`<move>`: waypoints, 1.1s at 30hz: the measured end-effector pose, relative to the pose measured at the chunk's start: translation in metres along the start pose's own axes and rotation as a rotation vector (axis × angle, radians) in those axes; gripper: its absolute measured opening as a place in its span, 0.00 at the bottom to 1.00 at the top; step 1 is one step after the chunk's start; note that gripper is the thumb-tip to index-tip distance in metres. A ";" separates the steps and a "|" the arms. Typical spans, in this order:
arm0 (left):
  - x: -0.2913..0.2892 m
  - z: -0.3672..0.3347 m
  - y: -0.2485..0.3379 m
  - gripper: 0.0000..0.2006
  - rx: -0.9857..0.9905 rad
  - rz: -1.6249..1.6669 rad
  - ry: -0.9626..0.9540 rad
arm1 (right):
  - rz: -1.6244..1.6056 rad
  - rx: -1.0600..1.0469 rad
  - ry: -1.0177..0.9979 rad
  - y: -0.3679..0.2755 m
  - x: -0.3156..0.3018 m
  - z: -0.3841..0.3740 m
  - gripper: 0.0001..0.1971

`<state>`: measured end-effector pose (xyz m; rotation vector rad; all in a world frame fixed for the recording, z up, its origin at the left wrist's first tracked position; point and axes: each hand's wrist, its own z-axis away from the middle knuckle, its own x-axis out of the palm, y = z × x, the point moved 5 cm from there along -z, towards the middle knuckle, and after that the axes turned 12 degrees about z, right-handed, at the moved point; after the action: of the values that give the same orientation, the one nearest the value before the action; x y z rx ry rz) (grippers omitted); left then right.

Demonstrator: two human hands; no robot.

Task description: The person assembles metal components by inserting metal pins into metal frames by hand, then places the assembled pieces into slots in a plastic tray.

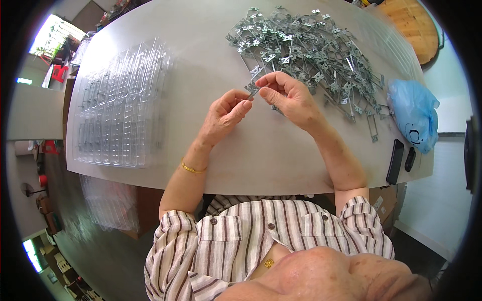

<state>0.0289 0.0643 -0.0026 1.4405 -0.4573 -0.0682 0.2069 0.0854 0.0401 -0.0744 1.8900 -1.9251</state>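
Near the middle of the table my left hand (226,114) is closed, pinching a small grey metal bracket (251,89) between thumb and fingers. My right hand (293,102) curls in from the other side, its thumb and forefinger at the same bracket's edge. Their fingertips partly cover the piece. Just beyond my hands spreads a large tangled pile of metal brackets (306,47), with thin rods and flat tabs. Some loose ones lie at its near right side.
Clear plastic trays (120,108) with rows of compartments are stacked at the table's left, metal pieces showing in them. At the right lie a blue plastic bag (413,114), a black phone (395,161) and a small black object (410,159). Clear plastic sheeting (389,42) lies at the far right.
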 end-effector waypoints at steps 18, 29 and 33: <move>0.045 -0.041 0.023 0.14 0.257 -0.777 -0.193 | 0.071 -0.041 0.202 0.010 -0.050 -0.003 0.06; 0.020 -0.043 0.002 0.20 -0.124 0.280 -0.092 | 0.131 -0.115 0.218 0.000 -0.056 0.008 0.07; 0.021 -0.042 -0.001 0.21 -0.149 0.405 -0.110 | 0.160 -0.110 0.218 0.002 -0.045 0.006 0.04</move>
<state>0.0629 0.0967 -0.0007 1.1797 -0.8101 0.1420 0.2499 0.0949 0.0503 0.2562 2.0718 -1.7820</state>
